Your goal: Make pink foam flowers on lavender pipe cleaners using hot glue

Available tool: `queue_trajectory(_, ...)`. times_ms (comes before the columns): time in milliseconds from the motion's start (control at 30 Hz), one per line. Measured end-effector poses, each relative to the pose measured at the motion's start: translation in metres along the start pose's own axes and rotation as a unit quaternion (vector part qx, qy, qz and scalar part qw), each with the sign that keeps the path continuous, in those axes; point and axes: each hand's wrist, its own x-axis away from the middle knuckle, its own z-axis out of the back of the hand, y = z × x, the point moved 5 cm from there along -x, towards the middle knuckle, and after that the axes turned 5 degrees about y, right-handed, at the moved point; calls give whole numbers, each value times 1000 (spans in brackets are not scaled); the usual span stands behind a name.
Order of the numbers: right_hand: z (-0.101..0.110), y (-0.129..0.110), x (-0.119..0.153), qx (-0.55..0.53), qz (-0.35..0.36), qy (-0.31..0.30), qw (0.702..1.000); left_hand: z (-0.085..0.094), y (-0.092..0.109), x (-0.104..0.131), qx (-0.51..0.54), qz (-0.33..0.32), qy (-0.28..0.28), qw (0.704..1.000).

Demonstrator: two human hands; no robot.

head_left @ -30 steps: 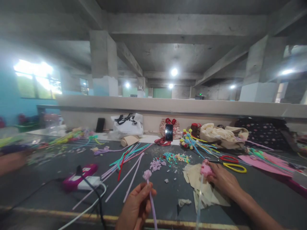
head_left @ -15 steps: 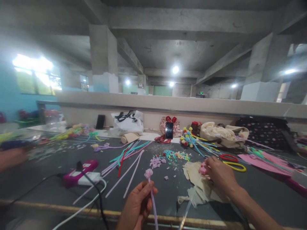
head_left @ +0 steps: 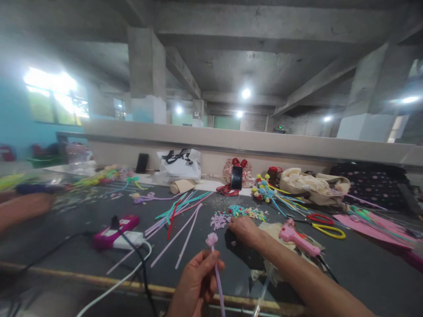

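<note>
My left hand [head_left: 200, 277] is closed around a lilac pipe cleaner [head_left: 219, 286], held upright near the table's front edge. At its top sits a small pale-purple cluster [head_left: 212, 239] like a flower head. My right hand [head_left: 246, 231] reaches across to the right edge of a heap of small lilac pieces [head_left: 219, 220]. Its fingertips are drawn together and pointed down; what is between them is hidden. Under my right forearm, a crumpled cream cloth [head_left: 272, 229] partly shows. A pink hot glue gun [head_left: 299, 240] lies on that cloth.
Lilac, teal and red pipe cleaners [head_left: 188, 237] lie left of centre. A magenta power strip [head_left: 128, 223] with cords is further left. Scissors with red and yellow handles [head_left: 327, 231] lie right. A phone [head_left: 236, 178] stands at the back. Another person's arm [head_left: 26, 209] shows at left.
My right hand has let go of the pink glue gun on the cloth and moved left to the lilac pieces. My left hand still holds the pipe cleaner.
</note>
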Motion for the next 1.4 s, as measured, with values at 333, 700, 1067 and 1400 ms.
queue_trajectory(333,6,11,-4,-163,-63,43,984,0,-4,-7,-14,24,-21,999)
queue_trajectory(700,50,-21,83,-608,-85,151,775,-23,-2,12,11,5,-59,998)
queue_trajectory(1067,30,-40,115,-840,-152,180,489,-35,-24,14,56,47,-72,995)
queue_trajectory(1400,30,-55,110,-786,-161,195,564,-31,-27,14,72,39,-65,994)
